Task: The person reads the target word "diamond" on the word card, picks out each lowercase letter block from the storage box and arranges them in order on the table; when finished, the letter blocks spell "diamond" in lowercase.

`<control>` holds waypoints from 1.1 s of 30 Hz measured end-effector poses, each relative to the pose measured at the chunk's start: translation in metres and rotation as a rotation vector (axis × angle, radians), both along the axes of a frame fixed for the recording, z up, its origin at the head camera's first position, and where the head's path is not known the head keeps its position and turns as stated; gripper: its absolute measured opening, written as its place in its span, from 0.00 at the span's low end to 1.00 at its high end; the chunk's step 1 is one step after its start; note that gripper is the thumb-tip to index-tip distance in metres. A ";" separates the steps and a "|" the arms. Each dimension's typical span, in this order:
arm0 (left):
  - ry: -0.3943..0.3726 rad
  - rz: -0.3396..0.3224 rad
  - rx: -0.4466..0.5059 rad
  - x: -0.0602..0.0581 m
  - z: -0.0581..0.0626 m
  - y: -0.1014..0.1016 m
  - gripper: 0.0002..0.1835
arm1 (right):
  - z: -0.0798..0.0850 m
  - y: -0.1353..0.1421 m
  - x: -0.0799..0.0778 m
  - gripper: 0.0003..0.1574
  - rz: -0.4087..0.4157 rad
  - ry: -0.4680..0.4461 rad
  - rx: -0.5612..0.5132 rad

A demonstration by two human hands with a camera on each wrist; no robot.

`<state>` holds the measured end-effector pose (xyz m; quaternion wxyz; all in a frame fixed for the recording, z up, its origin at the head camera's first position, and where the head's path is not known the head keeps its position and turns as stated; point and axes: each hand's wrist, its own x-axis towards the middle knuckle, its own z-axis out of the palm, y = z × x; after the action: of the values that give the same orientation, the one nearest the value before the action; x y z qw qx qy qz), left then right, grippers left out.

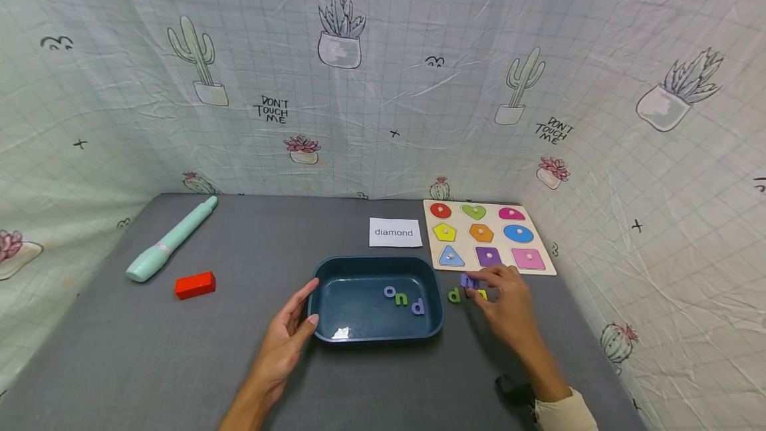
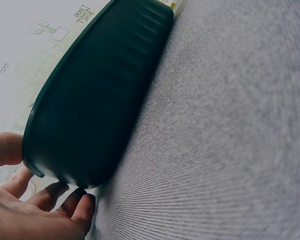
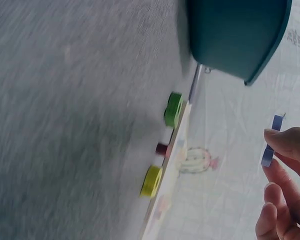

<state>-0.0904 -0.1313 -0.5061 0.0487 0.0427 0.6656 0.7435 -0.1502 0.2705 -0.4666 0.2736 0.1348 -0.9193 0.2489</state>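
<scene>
My left hand (image 1: 281, 344) grips the left end of a dark blue tray (image 1: 347, 265), thumb at the rim and fingers along the outer wall. Inside lie a purple letter o (image 1: 389, 291), a green letter n (image 1: 401, 299) and a purple letter d (image 1: 417, 306). To the right of the tray, my right hand (image 1: 505, 301) pinches a purple letter (image 3: 267, 156), which looks like an m, between thumb and fingertip above the table. Below it are a green letter (image 3: 173, 110) and a yellow letter (image 3: 151, 181), with a small dark red piece (image 3: 162, 149) between them.
A white card (image 1: 395, 239) reading "diamond" lies behind the tray. Beside it is a wooden shape board (image 1: 433, 235) with knobbed pieces. A red block (image 1: 195, 285) and a mint-green bottle-like object (image 1: 170, 241) lie at the left. Patterned cloth (image 1: 383, 85) surrounds the table.
</scene>
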 end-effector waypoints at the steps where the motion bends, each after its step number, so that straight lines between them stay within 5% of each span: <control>1: 0.003 0.000 0.003 0.000 0.000 0.000 0.34 | 0.000 0.003 0.000 0.25 -0.001 0.005 0.001; 18: -0.004 0.005 -0.003 -0.001 0.001 0.000 0.34 | 0.000 0.040 0.002 0.24 -0.077 -0.046 0.040; 33: -0.008 -0.004 0.005 -0.001 0.001 -0.001 0.34 | -0.005 0.062 -0.002 0.18 -0.074 -0.248 0.077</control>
<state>-0.0911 -0.1321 -0.5054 0.0526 0.0412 0.6636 0.7451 -0.1523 0.3325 -0.4719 0.1616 0.0795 -0.9592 0.2177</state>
